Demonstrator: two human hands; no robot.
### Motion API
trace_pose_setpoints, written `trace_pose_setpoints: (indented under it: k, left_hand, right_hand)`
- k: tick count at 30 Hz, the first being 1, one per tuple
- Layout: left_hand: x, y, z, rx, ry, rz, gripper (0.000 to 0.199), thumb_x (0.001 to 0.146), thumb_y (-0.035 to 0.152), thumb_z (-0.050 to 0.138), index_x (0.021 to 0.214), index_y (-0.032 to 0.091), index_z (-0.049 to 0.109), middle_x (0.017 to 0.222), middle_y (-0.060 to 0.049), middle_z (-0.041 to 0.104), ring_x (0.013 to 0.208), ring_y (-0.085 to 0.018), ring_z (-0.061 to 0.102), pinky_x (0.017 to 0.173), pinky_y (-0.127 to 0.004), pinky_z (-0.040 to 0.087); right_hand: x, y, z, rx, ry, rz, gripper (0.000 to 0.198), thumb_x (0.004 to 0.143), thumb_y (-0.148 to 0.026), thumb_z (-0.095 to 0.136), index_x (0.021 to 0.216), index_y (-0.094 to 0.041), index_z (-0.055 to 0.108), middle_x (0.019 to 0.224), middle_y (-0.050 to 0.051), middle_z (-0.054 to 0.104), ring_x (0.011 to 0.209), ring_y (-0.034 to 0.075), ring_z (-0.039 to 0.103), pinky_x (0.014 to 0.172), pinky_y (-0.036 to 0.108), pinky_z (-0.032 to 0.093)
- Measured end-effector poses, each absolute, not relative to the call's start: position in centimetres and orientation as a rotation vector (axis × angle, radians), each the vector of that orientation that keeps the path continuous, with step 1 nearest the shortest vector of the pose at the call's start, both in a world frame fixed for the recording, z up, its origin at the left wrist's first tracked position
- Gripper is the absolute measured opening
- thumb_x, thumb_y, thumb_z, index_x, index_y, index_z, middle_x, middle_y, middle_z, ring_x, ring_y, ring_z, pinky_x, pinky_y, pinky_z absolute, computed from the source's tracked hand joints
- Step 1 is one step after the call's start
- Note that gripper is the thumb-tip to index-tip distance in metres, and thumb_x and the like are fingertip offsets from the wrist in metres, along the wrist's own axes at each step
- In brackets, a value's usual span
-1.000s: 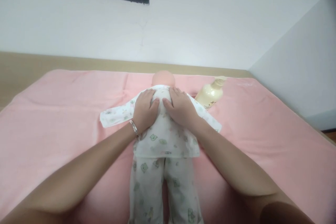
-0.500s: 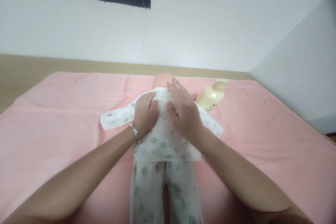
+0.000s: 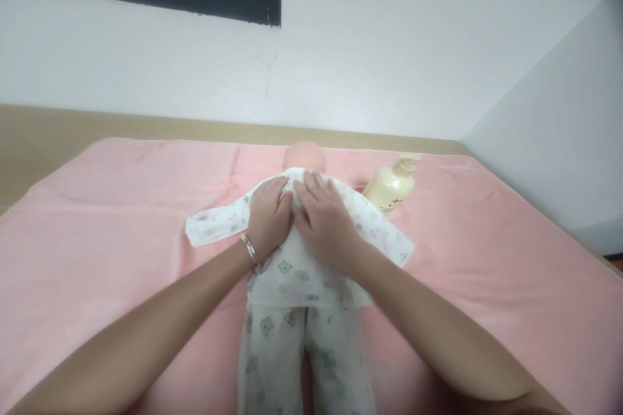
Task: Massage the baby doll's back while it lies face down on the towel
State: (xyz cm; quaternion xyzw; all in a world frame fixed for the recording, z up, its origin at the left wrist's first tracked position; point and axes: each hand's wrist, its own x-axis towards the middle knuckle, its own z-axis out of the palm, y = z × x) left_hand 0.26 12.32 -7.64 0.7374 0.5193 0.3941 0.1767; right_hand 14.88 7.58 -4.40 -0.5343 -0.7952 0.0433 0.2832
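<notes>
Left hand (image 3: 270,217) and right hand (image 3: 325,220) (grips flat, clasping nothing) seemingly smooth the shirt (image 3: 296,282) on the doll (image 3: 304,157); any next stroke wants lightness.

Soft light; slight haze; upper-right corner dark.

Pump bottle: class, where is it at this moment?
In the head view, the pump bottle is on the pink cloth, right of the doll's head and just beyond the right sleeve.
</notes>
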Motion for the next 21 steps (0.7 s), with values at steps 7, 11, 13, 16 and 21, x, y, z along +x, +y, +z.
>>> trace_pose_setpoints:
  k: [7,11,13,16,21]
  left_hand:
    - [0.3,12.1,-7.4,2.049,1.523,1.079,0.047,0.094,0.033,0.035,0.123,0.015,0.067,0.133,-0.013,0.07,0.125,-0.03,0.061,0.116,-0.052,0.046]
    - [0.3,12.2,-7.5,2.074,1.481,1.096,0.046,0.094,0.032,0.034,0.12,0.016,0.068,0.13,-0.013,0.071,0.121,-0.029,0.063,0.115,-0.052,0.047]
    - [0.3,12.2,-7.5,2.077,1.474,1.101,0.045,0.094,0.031,0.034,0.119,0.016,0.069,0.129,-0.012,0.072,0.12,-0.028,0.063,0.115,-0.051,0.047]
    - [0.3,12.2,-7.6,2.071,1.508,1.076,0.047,0.095,0.032,0.033,0.122,0.016,0.068,0.132,-0.013,0.071,0.124,-0.029,0.062,0.116,-0.052,0.047]
    - [0.2,12.4,-7.4,2.11,1.519,1.04,0.052,0.095,0.036,0.032,0.128,0.011,0.064,0.14,-0.017,0.066,0.132,-0.032,0.058,0.121,-0.054,0.042]
  right_hand:
    - [15.2,7.3,-3.5,-1.369,-1.991,0.035,0.057,0.1,-0.026,0.037,0.154,-0.011,0.049,0.167,0.016,0.039,0.161,0.029,0.029,0.131,0.06,0.03]
    - [14.8,7.4,-4.3,-1.408,-2.084,0.068,0.055,0.1,-0.024,0.036,0.151,-0.012,0.052,0.166,0.016,0.041,0.161,0.03,0.03,0.132,0.062,0.027]
    - [14.8,7.5,-4.3,-1.426,-2.152,0.124,0.052,0.101,-0.026,0.037,0.147,-0.01,0.057,0.163,0.017,0.046,0.158,0.032,0.035,0.132,0.062,0.027]
    - [15.4,7.5,-3.4,-1.4,-2.075,0.086,0.053,0.1,-0.027,0.039,0.148,-0.012,0.056,0.164,0.016,0.045,0.158,0.03,0.036,0.13,0.061,0.031]
    - [15.4,7.7,-3.6,-1.409,-1.998,-0.028,0.055,0.099,-0.024,0.037,0.15,-0.008,0.053,0.167,0.017,0.038,0.161,0.03,0.03,0.131,0.059,0.03]
